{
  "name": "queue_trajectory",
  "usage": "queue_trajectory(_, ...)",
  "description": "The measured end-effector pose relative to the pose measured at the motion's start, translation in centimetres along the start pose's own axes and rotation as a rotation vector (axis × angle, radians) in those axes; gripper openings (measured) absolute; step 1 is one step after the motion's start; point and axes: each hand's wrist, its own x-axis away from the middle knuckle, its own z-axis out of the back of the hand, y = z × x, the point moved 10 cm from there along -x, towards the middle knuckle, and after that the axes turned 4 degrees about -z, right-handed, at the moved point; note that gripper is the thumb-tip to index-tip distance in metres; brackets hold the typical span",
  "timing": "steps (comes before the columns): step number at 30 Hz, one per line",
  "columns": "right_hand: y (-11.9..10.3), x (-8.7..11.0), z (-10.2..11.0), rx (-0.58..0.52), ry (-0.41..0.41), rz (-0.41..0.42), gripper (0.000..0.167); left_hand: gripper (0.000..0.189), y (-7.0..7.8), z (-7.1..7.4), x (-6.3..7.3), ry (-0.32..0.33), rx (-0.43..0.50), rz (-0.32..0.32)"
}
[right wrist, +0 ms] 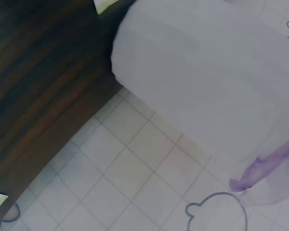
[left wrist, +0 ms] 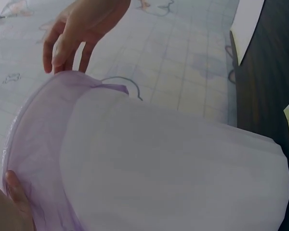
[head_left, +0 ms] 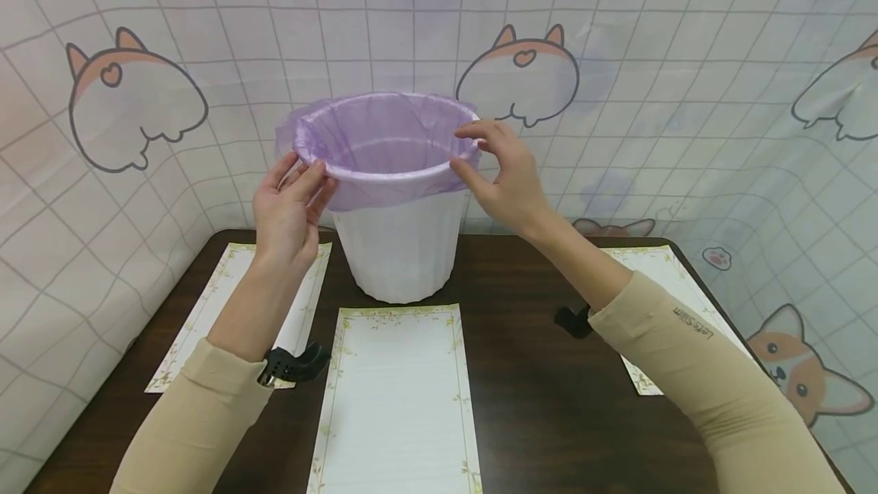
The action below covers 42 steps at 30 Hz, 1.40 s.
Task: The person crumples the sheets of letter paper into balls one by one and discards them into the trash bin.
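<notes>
A white trash bin (head_left: 401, 250) stands upright at the back of the table. It is lined with a thin purple trash bag (head_left: 391, 193) whose edge is folded down over the rim. My left hand (head_left: 288, 208) pinches the bag at the rim's front left, and in the left wrist view a fingertip (left wrist: 15, 186) rests against the folded film. At the rim's right side my right hand (head_left: 507, 174) holds the bag's edge between thumb and bent fingers. The right wrist view shows the bin's side and a loose purple corner of the bag (right wrist: 260, 168); most of that hand is out of frame.
Paper sheets with floral borders lie on the dark wooden table (head_left: 521, 326): one in front (head_left: 398, 402), one at the left (head_left: 206, 319) and one at the right (head_left: 658, 273) under the right forearm. A patterned curtain (head_left: 384, 21) hangs close behind the bin.
</notes>
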Motion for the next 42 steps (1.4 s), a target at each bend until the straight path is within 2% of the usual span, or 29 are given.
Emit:
queue_trajectory(3, 0.3, 0.9, 0.5, -0.007, 0.000, -0.020, 0.033, 0.064, 0.1, 0.1, 0.2, -0.006, -0.013, -0.006)
queue_trajectory(13, 0.9, 3.7, 1.5, -0.009, -0.024, -0.041, 0.031, 0.056, 0.1, 1.3, 1.1, -0.016, -0.059, -0.013)
queue_trajectory(18, 1.7, 5.6, 1.2, 0.005, -0.046, -0.067, 0.029, 0.055, 0.0, 2.6, 1.8, -0.005, -0.155, -0.035)
queue_trajectory(22, 2.3, 7.4, 0.4, -0.009, -0.096, -0.092, 0.025, 0.053, -0.1, 3.7, 2.4, 0.002, -0.209, -0.038)
queue_trajectory(26, 3.2, 9.4, -1.2, -0.020, -0.219, -0.172, 0.016, 0.050, -0.5, 4.8, 3.0, -0.013, -0.267, -0.020)
queue_trajectory(32, 4.7, 12.5, -4.1, -0.007, -0.464, -0.327, 0.014, 0.032, -1.9, 6.5, 3.9, -0.069, -0.443, 0.049)
queue_trajectory(38, 5.4, 15.7, -6.6, 0.015, -0.686, -0.401, 0.027, 0.027, -4.1, 8.2, 5.0, -0.163, -0.665, 0.143)
queue_trajectory(42, 5.6, 17.7, -8.4, 0.049, -0.815, -0.415, 0.045, 0.038, -5.8, 8.8, 5.7, -0.284, -0.879, 0.174)
